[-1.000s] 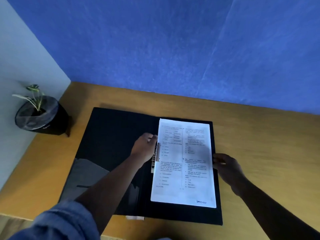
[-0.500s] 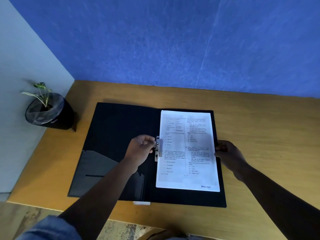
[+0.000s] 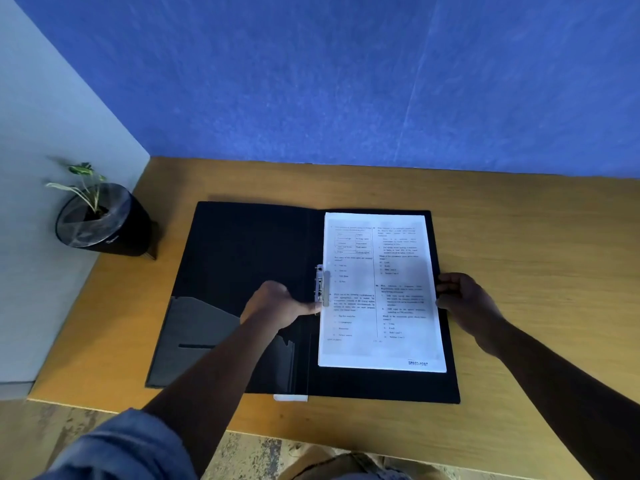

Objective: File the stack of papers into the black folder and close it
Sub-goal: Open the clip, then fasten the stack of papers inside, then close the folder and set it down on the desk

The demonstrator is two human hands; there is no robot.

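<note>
The black folder (image 3: 242,271) lies open mid-frame on the tabletop (image 3: 519,237), with the papers (image 3: 381,292) on its right half under a metal clip (image 3: 320,284). The left hand (image 3: 277,306) lies flat, fingers (image 3: 308,308) extended, touching the papers' left edge below the clip and holding nothing. The right hand (image 3: 467,303) curls its fingers over the papers' right edge.

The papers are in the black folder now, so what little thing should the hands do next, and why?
Probably the left hand should slide over to the open left cover and catch its edge to swing it shut. The papers already lie flat on the right half under the metal clip, the right hand steadies their edge, and the folder lies wide open.
</note>
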